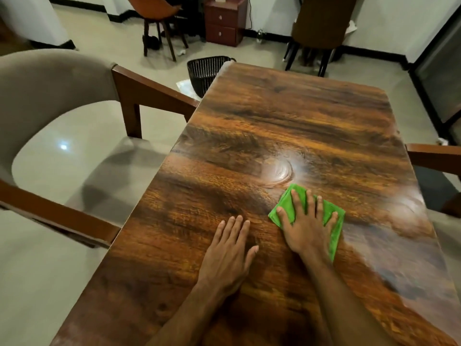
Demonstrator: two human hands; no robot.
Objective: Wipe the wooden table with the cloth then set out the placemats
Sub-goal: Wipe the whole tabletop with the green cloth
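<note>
Both of the person's forearms reach in from the near end of the long wooden worktop (pixel 287 116). The right hand (pixel 308 228) lies flat on a folded green cloth (pixel 287 203), its fingers spread and straight, so the grip is apart and presses the cloth down rather than curling round it. The cloth sits on the wood toward the near right part of the worktop, just this side of a bright patch of glare, with green edges showing beyond the fingertips and along the outer side of the hand. The left hand (pixel 228 253) rests palm down on bare wood just beside the cloth, fingers straight and close together, its grip apart and holding nothing. A grey padded chair (pixel 50 78) with wooden arms stands against the worktop's left side, and a wooden chair arm (pixel 434 156) shows at the right. A black basket (pixel 204 71) stands on the floor by the far left corner, with a dark red drawer cabinet (pixel 224 21) farther back.
</note>
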